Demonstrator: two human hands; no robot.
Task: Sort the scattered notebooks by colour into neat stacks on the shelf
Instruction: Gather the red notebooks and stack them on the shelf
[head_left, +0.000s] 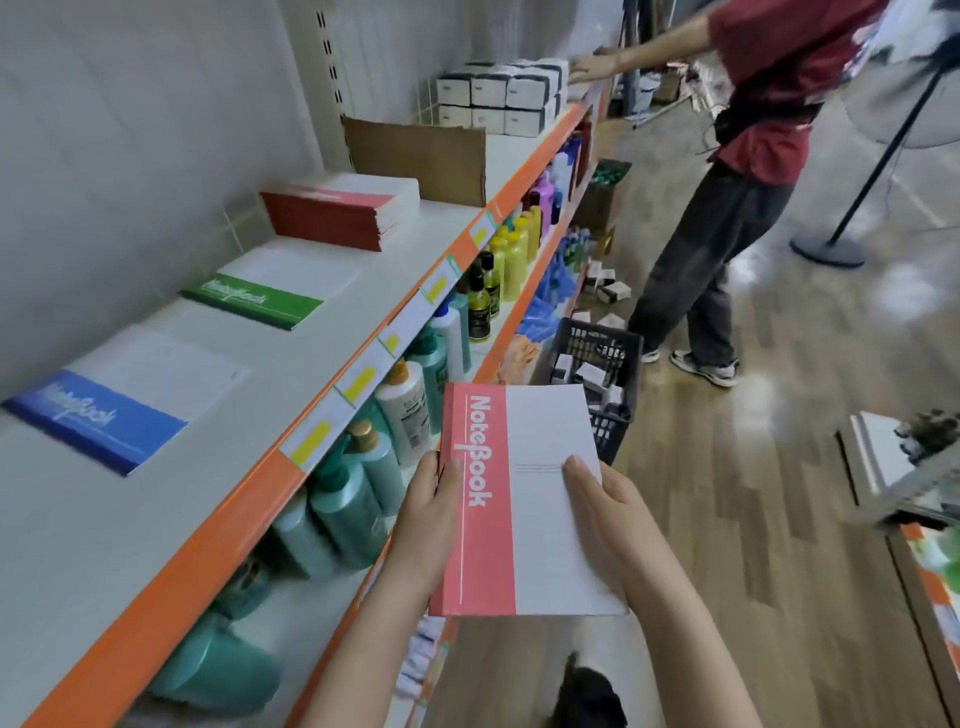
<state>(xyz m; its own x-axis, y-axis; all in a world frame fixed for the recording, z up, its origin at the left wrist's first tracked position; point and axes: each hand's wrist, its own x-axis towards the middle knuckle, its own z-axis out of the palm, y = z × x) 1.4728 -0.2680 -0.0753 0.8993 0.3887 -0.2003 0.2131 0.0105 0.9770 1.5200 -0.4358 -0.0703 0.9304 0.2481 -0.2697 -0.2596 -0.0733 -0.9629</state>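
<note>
The person holds a red NoteBook (519, 499) flat in front of the shelf (260, 467), out past its orange lip. The left hand (431, 519) grips the spine edge with the thumb on the cover, and the right hand (602, 514) clasps the white side. The red stack (337, 213) sits further along that shelf, beyond the green notebook (254, 301) and the blue notebook (104, 415) (each seemingly starting its own pile). To land it neatly, I would carry it level past the green one, turn the red band to match, then square the edges against the stack.
</note>
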